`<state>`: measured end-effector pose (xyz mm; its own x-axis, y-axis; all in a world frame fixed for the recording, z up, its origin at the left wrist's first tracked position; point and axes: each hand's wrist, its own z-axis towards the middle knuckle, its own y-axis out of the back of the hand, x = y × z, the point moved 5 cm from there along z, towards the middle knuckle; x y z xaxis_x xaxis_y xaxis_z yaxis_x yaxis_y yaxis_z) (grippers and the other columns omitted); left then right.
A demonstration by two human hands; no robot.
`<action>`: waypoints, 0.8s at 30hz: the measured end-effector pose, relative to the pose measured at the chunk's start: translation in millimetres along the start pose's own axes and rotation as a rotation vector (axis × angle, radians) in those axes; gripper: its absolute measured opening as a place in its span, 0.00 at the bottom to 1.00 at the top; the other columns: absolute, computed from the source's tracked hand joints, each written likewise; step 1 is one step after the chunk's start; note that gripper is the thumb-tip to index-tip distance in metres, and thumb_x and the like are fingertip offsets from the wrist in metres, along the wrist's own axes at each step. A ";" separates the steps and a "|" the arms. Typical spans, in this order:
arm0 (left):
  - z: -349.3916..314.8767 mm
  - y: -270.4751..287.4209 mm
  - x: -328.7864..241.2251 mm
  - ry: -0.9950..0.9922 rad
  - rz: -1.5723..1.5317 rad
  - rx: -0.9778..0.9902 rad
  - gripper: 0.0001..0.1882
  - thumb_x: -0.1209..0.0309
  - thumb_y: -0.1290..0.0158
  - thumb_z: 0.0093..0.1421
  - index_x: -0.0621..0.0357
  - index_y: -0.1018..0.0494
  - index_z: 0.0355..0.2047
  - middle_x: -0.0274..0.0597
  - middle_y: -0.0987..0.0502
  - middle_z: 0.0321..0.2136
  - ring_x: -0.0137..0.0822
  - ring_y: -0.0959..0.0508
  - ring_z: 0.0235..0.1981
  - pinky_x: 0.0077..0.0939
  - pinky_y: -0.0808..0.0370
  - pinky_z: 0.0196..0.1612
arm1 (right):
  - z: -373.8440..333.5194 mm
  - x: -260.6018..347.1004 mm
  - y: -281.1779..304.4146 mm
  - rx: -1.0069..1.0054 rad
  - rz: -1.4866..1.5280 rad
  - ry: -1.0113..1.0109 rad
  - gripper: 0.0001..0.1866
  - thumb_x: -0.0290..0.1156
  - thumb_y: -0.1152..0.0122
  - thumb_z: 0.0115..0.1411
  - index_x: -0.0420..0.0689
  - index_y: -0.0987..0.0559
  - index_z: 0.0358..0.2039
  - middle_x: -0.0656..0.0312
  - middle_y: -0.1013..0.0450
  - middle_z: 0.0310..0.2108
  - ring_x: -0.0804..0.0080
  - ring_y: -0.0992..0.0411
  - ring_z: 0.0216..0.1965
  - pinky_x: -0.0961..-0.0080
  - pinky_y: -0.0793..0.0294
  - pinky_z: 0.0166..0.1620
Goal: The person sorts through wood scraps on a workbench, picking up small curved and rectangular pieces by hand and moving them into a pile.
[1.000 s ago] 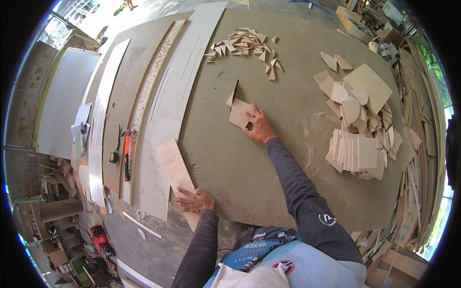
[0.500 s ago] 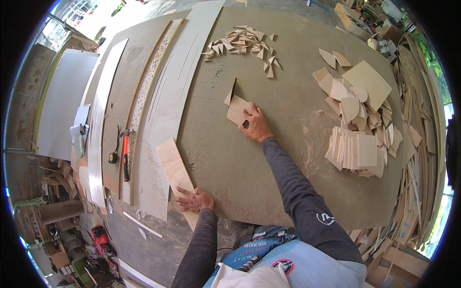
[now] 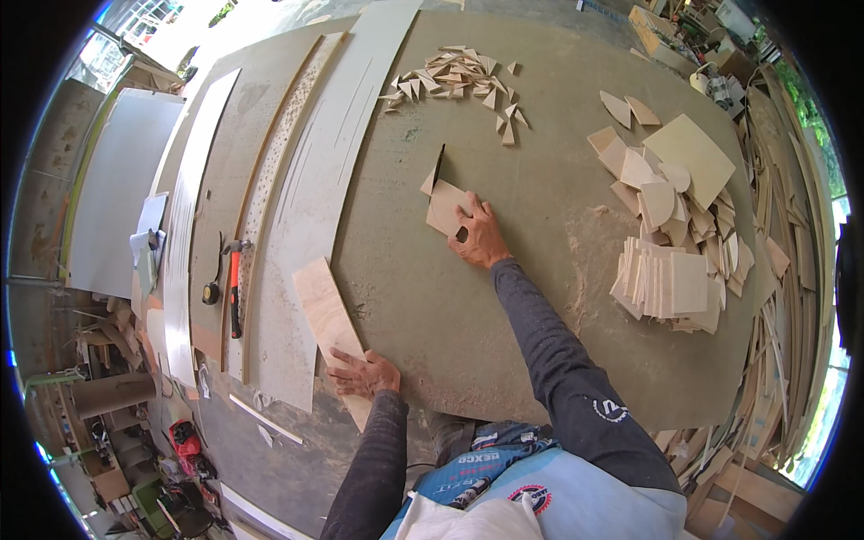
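Observation:
A square plywood piece (image 3: 444, 207) lies at the middle of the table, against a thin dark saw blade (image 3: 439, 164) standing up from the surface. My right hand (image 3: 480, 236) grips its near right corner, thumb and fingers bent around a dark gap. Left of the blade rests a small triangular offcut (image 3: 427, 184). My left hand (image 3: 364, 373) lies with fingers spread on a long plywood strip (image 3: 326, 306), which slants over the near edge of the table.
Small wooden triangles (image 3: 463, 72) are heaped at the far side. Stacked squares (image 3: 688, 282) and rounded plywood cutoffs (image 3: 655, 202) lie to the right. On the left are a long white board (image 3: 315, 171), a hammer (image 3: 236, 288) and a tape measure (image 3: 211, 293).

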<state>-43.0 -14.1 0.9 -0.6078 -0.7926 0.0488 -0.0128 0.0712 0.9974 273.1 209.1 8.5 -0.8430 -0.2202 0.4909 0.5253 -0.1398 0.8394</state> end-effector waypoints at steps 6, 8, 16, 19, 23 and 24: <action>1.2 0.9 -0.7 0.007 -0.012 0.017 0.47 0.56 0.49 0.67 0.42 0.64 0.77 0.66 0.55 0.72 0.63 0.51 0.73 0.66 0.57 0.71 | 7.9 0.8 3.7 0.036 0.024 -0.052 0.34 0.42 0.34 0.51 0.32 0.21 0.55 0.35 0.39 0.64 0.44 0.36 0.58 0.60 0.35 0.65; 2.4 -3.1 1.5 0.012 -0.005 0.015 0.47 0.56 0.49 0.67 0.42 0.65 0.77 0.66 0.55 0.72 0.62 0.51 0.73 0.66 0.57 0.71 | 10.9 2.6 5.5 0.065 0.032 -0.075 0.34 0.42 0.34 0.52 0.31 0.21 0.55 0.34 0.39 0.64 0.43 0.36 0.59 0.61 0.37 0.66; -0.6 4.2 -2.8 0.008 -0.002 0.072 0.49 0.54 0.50 0.67 0.48 0.68 0.77 0.67 0.59 0.72 0.61 0.56 0.74 0.65 0.60 0.72 | -4.0 7.4 0.5 0.035 0.017 -0.034 0.35 0.43 0.31 0.53 0.30 0.22 0.55 0.32 0.41 0.65 0.42 0.39 0.65 0.56 0.42 0.68; 0.7 2.9 -1.8 0.004 0.002 0.059 0.49 0.54 0.50 0.66 0.48 0.67 0.77 0.67 0.58 0.72 0.61 0.55 0.74 0.66 0.59 0.72 | -4.6 7.6 -0.9 0.036 0.054 -0.057 0.35 0.43 0.31 0.53 0.30 0.22 0.56 0.30 0.42 0.66 0.42 0.39 0.65 0.55 0.43 0.69; 1.2 -2.8 0.6 -0.011 0.014 -0.002 0.48 0.55 0.49 0.66 0.45 0.65 0.77 0.65 0.55 0.71 0.62 0.51 0.72 0.66 0.56 0.71 | -1.3 4.4 -2.1 0.044 0.073 -0.075 0.35 0.43 0.31 0.52 0.30 0.22 0.55 0.30 0.42 0.66 0.42 0.39 0.65 0.55 0.44 0.70; 1.2 -2.3 0.6 -0.018 0.010 -0.038 0.47 0.55 0.48 0.66 0.43 0.64 0.77 0.64 0.53 0.70 0.62 0.50 0.71 0.66 0.54 0.70 | -0.4 5.0 -1.9 0.049 0.068 -0.072 0.35 0.43 0.31 0.52 0.30 0.22 0.55 0.30 0.42 0.66 0.42 0.39 0.65 0.55 0.44 0.69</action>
<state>-44.3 -14.1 -1.4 -0.6219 -0.7809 0.0578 0.0229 0.0556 0.9982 267.9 207.9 9.3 -0.8125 -0.1577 0.5612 0.5769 -0.0793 0.8130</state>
